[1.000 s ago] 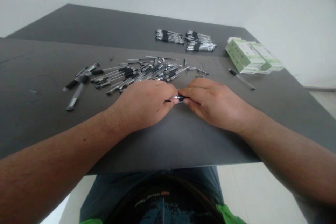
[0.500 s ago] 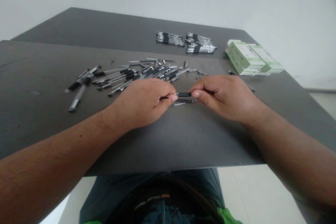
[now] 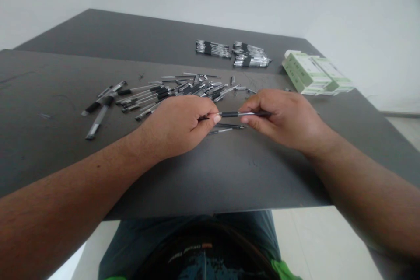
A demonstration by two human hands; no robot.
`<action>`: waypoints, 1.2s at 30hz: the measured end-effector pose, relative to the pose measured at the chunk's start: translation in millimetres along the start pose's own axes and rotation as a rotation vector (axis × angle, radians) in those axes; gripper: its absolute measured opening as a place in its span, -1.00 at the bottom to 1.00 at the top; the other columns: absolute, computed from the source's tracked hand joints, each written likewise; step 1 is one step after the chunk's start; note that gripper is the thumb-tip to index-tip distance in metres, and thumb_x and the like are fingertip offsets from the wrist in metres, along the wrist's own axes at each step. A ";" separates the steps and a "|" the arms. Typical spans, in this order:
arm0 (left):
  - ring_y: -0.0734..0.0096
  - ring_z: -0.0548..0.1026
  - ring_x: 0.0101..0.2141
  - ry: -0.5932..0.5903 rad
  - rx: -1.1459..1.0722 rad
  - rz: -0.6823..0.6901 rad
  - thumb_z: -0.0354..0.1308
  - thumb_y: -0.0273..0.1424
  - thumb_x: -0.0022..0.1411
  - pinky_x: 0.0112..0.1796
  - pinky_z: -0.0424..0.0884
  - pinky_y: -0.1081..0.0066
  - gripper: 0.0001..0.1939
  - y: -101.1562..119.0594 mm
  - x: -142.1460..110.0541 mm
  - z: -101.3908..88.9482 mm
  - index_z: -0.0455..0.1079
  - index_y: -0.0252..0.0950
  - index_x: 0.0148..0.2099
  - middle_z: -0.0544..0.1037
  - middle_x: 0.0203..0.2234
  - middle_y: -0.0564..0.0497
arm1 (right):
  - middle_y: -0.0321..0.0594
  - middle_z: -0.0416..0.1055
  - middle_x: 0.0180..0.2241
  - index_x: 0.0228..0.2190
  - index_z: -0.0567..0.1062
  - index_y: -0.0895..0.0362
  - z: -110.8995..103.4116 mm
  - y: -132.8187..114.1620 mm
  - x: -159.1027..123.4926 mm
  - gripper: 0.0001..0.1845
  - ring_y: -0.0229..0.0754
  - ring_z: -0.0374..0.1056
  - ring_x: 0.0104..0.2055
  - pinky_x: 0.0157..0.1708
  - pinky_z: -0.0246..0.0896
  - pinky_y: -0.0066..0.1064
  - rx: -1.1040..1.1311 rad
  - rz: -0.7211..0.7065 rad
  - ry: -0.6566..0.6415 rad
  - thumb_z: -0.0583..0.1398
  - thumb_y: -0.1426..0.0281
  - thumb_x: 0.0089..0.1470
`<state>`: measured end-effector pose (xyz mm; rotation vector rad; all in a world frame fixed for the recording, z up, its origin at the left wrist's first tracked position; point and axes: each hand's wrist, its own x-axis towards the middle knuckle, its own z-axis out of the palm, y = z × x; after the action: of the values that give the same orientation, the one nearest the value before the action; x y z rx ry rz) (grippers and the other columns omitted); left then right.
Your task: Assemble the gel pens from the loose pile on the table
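Between my two hands, just above the table, a pen (image 3: pixel 230 114) with a black grip lies level. The fingers of my left hand (image 3: pixel 182 123) pinch its left end, and a short dark piece shows under the thumb. On the other end, my right hand (image 3: pixel 284 118) is closed with thumb and forefinger around the clear barrel. Below the held pen, a dark pen part (image 3: pixel 231 126) and a thin refill (image 3: pixel 221 131) lie on the table. A heap of loose pen parts (image 3: pixel 193 87) spreads beyond my left hand.
Bundled pens (image 3: pixel 212 48) and further stacks of pens (image 3: pixel 251 60) lie at the back of the dark table (image 3: pixel 210 183). Green-and-white boxes (image 3: pixel 306 72) stand at the back right. Several assembled-looking pens (image 3: pixel 101 116) rest at the left.
My right hand has slid along the pen, away from the black grip, so more clear barrel shows. My left hand stays at the pen's left end, almost unmoved.
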<state>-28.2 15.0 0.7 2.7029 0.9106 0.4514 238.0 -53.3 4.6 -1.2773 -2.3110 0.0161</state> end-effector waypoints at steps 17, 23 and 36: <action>0.21 0.58 -0.29 0.015 0.005 0.004 0.04 -0.22 0.47 -0.22 0.36 0.29 -0.67 -1.1 -0.2 0.3 0.62 -0.18 -0.18 0.65 -0.40 0.00 | -0.23 0.68 -0.29 -0.17 0.64 0.07 0.0 1.0 -0.1 -0.86 -0.13 0.55 -0.33 -0.32 0.33 -0.33 0.048 0.034 -0.004 0.31 0.27 0.33; 0.20 0.59 -0.27 -0.015 0.008 0.011 0.03 -0.22 0.49 -0.20 0.38 0.30 -0.65 -1.1 -0.6 1.4 0.65 -0.18 -0.15 0.65 -0.40 -0.02 | -0.21 0.68 -0.34 -0.24 0.66 0.05 -1.8 3.2 -0.7 -0.67 -0.10 0.58 -0.28 -0.28 0.33 -0.31 0.014 0.014 -0.064 0.17 0.19 0.50; 0.20 0.56 -0.31 -0.008 -0.008 0.010 0.03 -0.23 0.48 -0.24 0.33 0.27 -0.66 -1.2 -0.8 1.5 0.63 -0.19 -0.17 0.65 -0.38 -0.02 | -0.25 0.66 -0.36 -0.16 0.64 0.09 -0.2 0.6 -1.0 -0.81 -0.16 0.53 -0.37 -0.34 0.29 -0.35 0.044 0.042 -0.039 0.27 0.25 0.39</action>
<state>-28.8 15.2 -1.3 2.7015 0.8915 0.4443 239.0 -53.8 4.2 -1.3139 -2.3034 0.1059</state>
